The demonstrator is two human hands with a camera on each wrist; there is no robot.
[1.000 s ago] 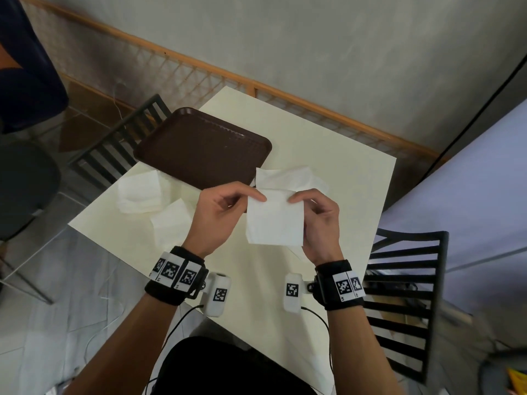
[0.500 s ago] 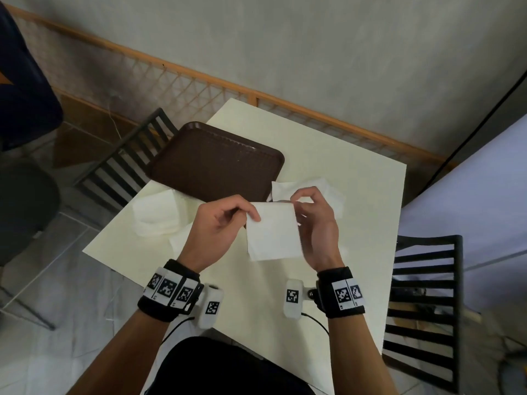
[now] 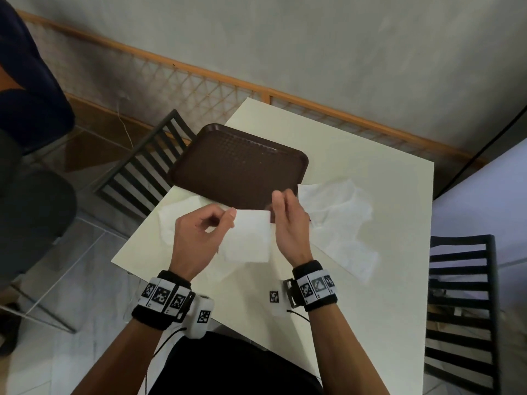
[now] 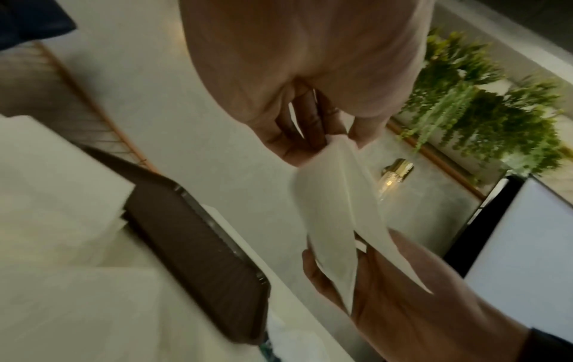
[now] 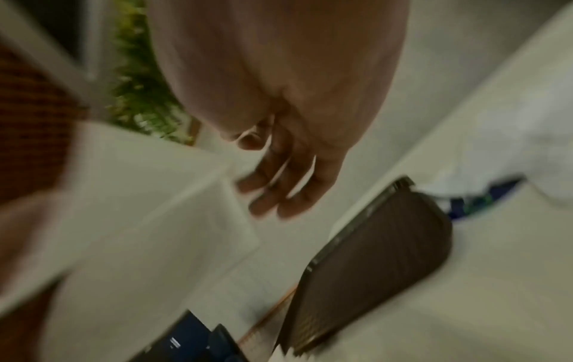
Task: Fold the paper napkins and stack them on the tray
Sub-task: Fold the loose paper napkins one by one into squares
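Above bare tray (image 3: 239, 163), napkin (image 3: 249, 239) pinched by left hand (image 3: 196, 240); right hand (image 3: 288, 223) open.

Folded napkin (image 3: 248, 239): white paper, roughly square, hanging in the air above the near table edge, its top left corner being pinched by the left hand (image 3: 196, 240); layers are parting slightly in the left wrist view.

Tray (image 3: 238, 163): dark brown, textured, rectangular, lying flat just beyond the pinch.

Loose napkins (image 3: 339, 220): white, crumpled, lying right of the grip; another napkin pile (image 4: 56, 186) is lying left of it.
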